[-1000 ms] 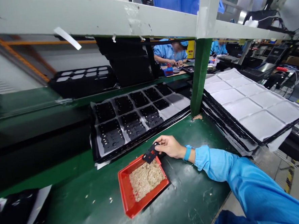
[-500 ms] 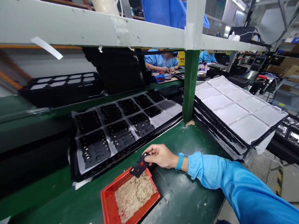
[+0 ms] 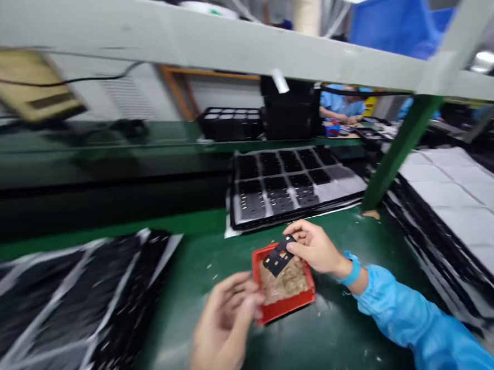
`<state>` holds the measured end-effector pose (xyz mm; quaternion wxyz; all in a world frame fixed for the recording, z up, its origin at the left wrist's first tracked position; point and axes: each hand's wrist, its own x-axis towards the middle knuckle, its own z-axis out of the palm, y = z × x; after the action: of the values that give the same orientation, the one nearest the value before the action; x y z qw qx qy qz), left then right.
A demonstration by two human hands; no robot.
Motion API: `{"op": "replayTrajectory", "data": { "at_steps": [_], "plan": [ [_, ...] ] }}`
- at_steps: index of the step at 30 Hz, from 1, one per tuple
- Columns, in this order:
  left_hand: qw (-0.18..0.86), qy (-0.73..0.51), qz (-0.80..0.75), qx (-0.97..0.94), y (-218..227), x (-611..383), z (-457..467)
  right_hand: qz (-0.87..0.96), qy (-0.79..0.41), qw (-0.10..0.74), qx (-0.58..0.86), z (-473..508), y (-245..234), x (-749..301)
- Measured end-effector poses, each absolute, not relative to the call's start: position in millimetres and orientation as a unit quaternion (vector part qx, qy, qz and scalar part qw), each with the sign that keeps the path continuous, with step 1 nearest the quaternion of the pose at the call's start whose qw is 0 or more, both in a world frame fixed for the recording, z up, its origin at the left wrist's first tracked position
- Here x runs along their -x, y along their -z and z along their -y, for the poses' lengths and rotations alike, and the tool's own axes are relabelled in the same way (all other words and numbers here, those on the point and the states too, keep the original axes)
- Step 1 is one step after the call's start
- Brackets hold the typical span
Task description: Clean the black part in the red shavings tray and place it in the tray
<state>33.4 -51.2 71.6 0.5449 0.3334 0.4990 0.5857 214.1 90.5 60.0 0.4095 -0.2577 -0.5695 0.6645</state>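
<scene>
My right hand (image 3: 318, 247) pinches a thin black plate with small cutouts and gold-coloured spots (image 3: 279, 255) between thumb and fingers. The plate is tilted above a red plastic bin (image 3: 285, 305), whose bed of small pale tan pieces (image 3: 288, 283) shows below it. Blurred by motion, my left hand (image 3: 230, 325) is at the bin's left side with loosely curved fingers apart from the thumb, and nothing shows in it. Whether its fingertips touch the bin's rim I cannot tell. Behind the bin lies a tray (image 3: 331, 191) with rows of black plates in its compartments.
At left lies another black tray with pale dividers (image 3: 91, 306). White-lined trays (image 3: 461, 194) are stacked at right, past a green post (image 3: 399, 153). A pale shelf beam (image 3: 221, 36) crosses overhead. A co-worker in blue (image 3: 342, 106) sits beyond the bench.
The view has swung left, bringing the left tray into sight. My left hand has come into view beside the bin. My right hand still holds the black plate, now more over the bin.
</scene>
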Motion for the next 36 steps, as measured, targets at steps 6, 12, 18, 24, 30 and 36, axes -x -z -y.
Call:
{"op": "replayTrajectory", "data": {
  "at_steps": [6,12,18,24,30,36],
  "plan": [
    [0.452,-0.619,-0.543,-0.343,-69,-35,36,0.603,-0.710,0.296,0.210,-67,-80,-164],
    [0.480,-0.621,-0.532,-0.317,-52,-28,32,0.773,-0.472,0.364,0.215,-69,-65,-163],
    [0.516,-0.609,-0.535,-0.275,-48,-27,36,0.878,-0.216,0.423,0.057,-70,-60,-166],
    [0.525,-0.603,-0.534,-0.275,-49,-27,40,0.900,-0.189,0.387,0.066,-66,-59,-171],
    [0.529,-0.603,-0.530,-0.275,-51,-29,41,0.914,-0.178,0.362,0.051,-61,-61,-174],
    [0.524,-0.596,-0.538,-0.284,-56,-28,42,0.903,-0.190,0.380,0.070,-59,-62,-171]
  ]
}}
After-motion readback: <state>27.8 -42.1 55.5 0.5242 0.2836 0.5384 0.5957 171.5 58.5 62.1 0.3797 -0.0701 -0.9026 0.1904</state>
